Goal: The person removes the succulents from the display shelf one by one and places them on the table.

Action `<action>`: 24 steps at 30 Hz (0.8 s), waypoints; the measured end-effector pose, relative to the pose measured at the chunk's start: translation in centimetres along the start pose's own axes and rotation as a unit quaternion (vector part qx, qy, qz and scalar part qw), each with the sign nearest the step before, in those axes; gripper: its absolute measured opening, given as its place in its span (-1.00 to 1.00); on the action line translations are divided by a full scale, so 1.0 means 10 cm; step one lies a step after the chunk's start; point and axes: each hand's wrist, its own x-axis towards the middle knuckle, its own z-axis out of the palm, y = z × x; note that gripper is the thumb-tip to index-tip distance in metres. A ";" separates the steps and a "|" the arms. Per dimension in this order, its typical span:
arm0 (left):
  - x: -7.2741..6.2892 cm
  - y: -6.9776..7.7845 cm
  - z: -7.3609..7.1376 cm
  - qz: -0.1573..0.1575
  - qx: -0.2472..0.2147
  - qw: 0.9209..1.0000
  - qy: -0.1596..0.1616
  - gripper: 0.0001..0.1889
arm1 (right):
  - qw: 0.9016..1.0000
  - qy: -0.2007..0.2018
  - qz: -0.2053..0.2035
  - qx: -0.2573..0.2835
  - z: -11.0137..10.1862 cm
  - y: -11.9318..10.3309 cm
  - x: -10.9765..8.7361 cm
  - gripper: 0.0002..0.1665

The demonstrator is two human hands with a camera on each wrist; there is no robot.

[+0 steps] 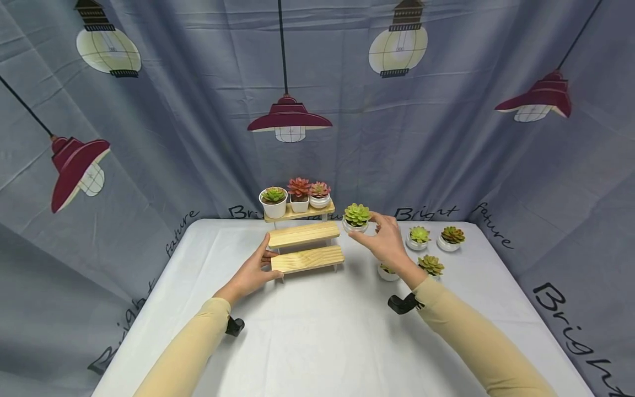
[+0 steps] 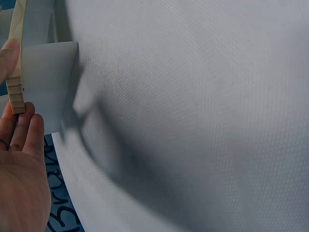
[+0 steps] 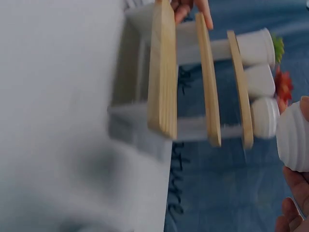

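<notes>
A three-tier wooden plant stand [image 1: 307,260] with pale boards on white supports stands toward the back of the table. My left hand [image 1: 252,271] grips the left end of its lowest board, thumb on one face and fingertips at the other in the left wrist view. Right of the stand, my right hand [image 1: 384,242] holds a green potted succulent [image 1: 356,215] by its ribbed white pot [image 3: 293,137], raised to about the middle tier. On the top board sit a green succulent [image 1: 274,203], a red succulent [image 1: 299,193] and a pinkish succulent [image 1: 319,194] in white pots.
Several potted succulents stand at the table's right, among them a light green one [image 1: 419,237], a dark one [image 1: 451,237] and a yellowish one [image 1: 431,266]. Another pot [image 1: 388,273] is partly hidden by my right wrist. A grey curtain [image 1: 347,160] hangs behind the table.
</notes>
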 end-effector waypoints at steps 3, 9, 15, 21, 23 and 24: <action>0.00 -0.01 0.00 0.002 0.000 1.000 0.002 0.24 | 1.000 0.000 0.023 0.001 -0.13 0.09 -0.02 0.18; 0.01 -0.03 0.00 0.008 -0.009 1.000 0.002 0.24 | 0.998 0.003 0.061 -0.007 -0.40 0.30 -0.09 0.28; 0.01 -0.02 0.01 0.008 -0.009 1.000 -0.006 0.24 | 0.996 0.020 0.086 -0.013 -0.68 0.60 -0.23 0.33; 0.01 -0.03 0.00 0.009 -0.007 1.000 -0.005 0.23 | 0.991 0.050 0.123 -0.031 -0.93 0.90 -0.32 0.32; 0.01 -0.03 0.00 0.007 -0.007 1.000 -0.007 0.23 | 0.990 0.058 0.123 -0.036 -0.99 0.99 -0.35 0.30; 0.01 -0.03 -0.01 0.006 -0.008 1.000 -0.007 0.23 | 0.990 0.062 0.124 -0.038 -1.02 1.04 -0.37 0.29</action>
